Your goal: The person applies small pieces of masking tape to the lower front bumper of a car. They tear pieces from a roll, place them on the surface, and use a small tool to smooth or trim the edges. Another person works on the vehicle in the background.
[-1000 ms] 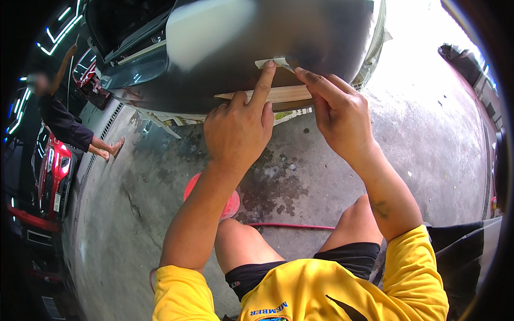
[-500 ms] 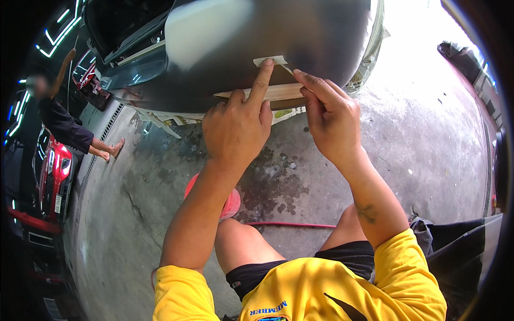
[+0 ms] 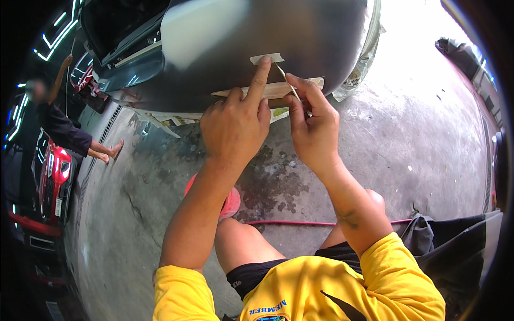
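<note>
My left hand point(image 3: 234, 124) reaches to the dark grey car bumper point(image 3: 300, 40). Its index finger is stretched out and presses a short piece of masking tape point(image 3: 275, 56) against the panel; the other fingers are bent and hold nothing. Just right of it, my right hand point(image 3: 317, 120) pinches a thin, pale, straight strip point(image 3: 282, 73) between thumb and fingers. The strip's upper end is at the tape's lower edge; whether it is tape or a slim tool, I cannot tell. Below, a longer band of masking tape point(image 3: 277, 89) runs along the bumper, partly behind both hands.
Masking paper point(image 3: 160, 123) hangs under the bumper. A red bucket point(image 3: 231, 205) stands by my left knee, with a red hose point(image 3: 294, 222) across the concrete floor. At left, another person point(image 3: 61, 125) stands near a red car point(image 3: 56, 174). Dark cloth point(image 3: 455, 241) lies at right.
My right hand has moved left and slightly down, nearer my left hand. The strip now slants more steeply, and more of it shows. My left finger stays on the tape.
</note>
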`<state>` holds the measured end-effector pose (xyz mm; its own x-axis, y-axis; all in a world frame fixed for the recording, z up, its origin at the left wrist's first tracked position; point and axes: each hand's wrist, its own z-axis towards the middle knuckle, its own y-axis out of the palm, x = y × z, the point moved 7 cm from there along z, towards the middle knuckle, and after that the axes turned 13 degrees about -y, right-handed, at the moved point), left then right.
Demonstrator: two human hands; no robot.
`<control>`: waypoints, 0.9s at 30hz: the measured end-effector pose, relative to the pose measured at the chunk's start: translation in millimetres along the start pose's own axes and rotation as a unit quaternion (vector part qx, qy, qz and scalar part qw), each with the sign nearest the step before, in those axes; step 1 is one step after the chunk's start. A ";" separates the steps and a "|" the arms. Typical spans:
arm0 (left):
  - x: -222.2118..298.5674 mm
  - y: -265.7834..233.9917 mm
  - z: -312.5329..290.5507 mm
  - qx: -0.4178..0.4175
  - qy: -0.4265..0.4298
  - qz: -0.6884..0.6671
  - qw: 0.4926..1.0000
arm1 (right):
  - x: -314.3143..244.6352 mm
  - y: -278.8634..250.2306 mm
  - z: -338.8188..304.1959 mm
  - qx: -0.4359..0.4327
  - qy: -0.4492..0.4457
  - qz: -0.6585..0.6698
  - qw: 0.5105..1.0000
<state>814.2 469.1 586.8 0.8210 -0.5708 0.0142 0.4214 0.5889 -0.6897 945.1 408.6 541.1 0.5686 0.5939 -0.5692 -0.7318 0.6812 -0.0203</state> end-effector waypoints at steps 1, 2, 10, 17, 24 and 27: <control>-0.6 -0.6 -0.3 -0.004 -0.004 0.000 1.000 | 3.5 3.9 -3.4 0.003 0.007 0.009 1.000; -1.2 -1.1 -0.4 -0.008 -0.007 0.000 1.000 | 4.1 6.6 -5.4 0.010 0.005 0.012 1.000; -1.3 -3.3 3.1 -0.008 0.005 0.019 1.000 | 8.6 14.6 -11.3 0.037 0.007 0.048 0.998; -5.2 -3.4 2.1 -0.037 -0.015 0.011 0.999 | 7.3 36.3 -20.7 0.069 0.062 0.144 0.985; -17.3 -3.2 -13.9 -0.073 -0.006 -0.161 0.984 | 14.3 43.8 -25.7 0.100 0.054 0.142 0.983; -10.0 -4.3 -14.2 -0.104 -0.001 -0.151 0.983 | 15.0 44.9 -26.4 0.108 0.059 0.156 0.980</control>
<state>798.7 464.1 579.4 0.6715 -0.7004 0.2419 0.5578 0.2629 -0.7872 910.9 436.7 509.9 0.2724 0.7430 -0.6113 -0.7590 0.5564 0.3381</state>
